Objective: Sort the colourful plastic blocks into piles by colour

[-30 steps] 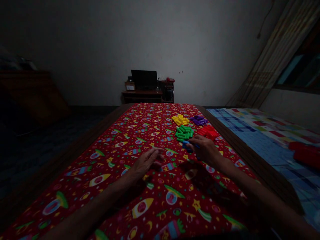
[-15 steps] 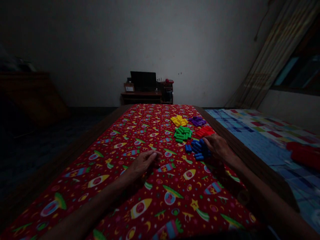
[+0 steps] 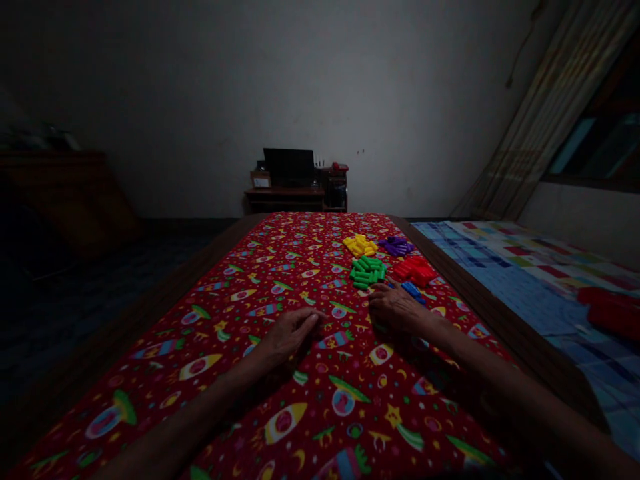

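Observation:
My right hand (image 3: 397, 309) is palm down over the near left side of a pile of small blue cylinders (image 3: 413, 291). Its fingers curl down toward the cloth, and whatever lies under them is hidden. Just beyond its fingertips is a heap of green cylinders (image 3: 367, 272). Red pieces (image 3: 415, 271) are heaped behind the blue ones. Farther off are a yellow pile (image 3: 360, 245) and a purple pile (image 3: 397, 246). My left hand (image 3: 290, 333) rests on the patterned red cloth (image 3: 285, 423), fingers loosely extended and thumb apart, holding nothing.
The cloth covers a long table with a brown border (image 3: 505, 313). To the right lies a surface with checked bedding (image 3: 505, 270) and a red bundle (image 3: 613, 310). A dark screen (image 3: 289, 167) stands on a small desk (image 3: 285, 197) by the wall. A wooden cabinet (image 3: 65, 200) is at the left.
My right hand has moved left and nearer, from the right side of the blue pile to its left, covering the loose blue cylinders there. My left hand has hardly moved. The view has tilted slightly.

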Action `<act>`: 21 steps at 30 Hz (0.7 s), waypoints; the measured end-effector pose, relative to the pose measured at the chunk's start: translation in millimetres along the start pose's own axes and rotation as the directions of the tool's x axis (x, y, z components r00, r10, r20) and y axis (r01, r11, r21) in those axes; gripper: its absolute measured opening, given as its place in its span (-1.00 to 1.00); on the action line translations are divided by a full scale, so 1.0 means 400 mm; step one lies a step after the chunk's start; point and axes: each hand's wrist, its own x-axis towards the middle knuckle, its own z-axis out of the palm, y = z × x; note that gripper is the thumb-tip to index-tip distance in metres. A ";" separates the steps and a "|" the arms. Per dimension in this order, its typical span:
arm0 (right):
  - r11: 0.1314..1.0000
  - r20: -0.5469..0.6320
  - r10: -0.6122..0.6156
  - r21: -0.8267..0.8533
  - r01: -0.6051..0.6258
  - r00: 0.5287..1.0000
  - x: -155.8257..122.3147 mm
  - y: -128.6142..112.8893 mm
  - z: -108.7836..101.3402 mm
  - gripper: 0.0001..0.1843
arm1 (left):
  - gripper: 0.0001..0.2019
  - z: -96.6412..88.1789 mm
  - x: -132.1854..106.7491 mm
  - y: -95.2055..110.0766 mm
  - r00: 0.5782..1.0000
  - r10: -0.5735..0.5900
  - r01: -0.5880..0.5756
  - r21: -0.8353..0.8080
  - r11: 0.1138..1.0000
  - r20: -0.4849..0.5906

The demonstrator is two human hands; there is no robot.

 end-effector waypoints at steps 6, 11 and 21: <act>0.972 -0.160 -0.037 0.224 0.073 0.986 -0.039 0.012 -0.023 -0.73 | -0.56 0.003 -0.001 0.007 1.000 0.029 -0.028 -0.023 0.999 0.005; 0.895 -0.479 0.243 0.446 -0.005 0.844 -0.046 0.046 -0.076 -0.75 | -0.56 -0.007 0.007 -0.011 0.999 0.029 -0.029 -0.017 0.999 -0.031; 0.301 -0.360 0.914 0.912 -0.279 -0.189 -0.127 0.387 -0.031 -0.69 | -0.57 -0.162 0.059 -0.077 0.892 -0.074 0.075 -0.016 0.997 -0.446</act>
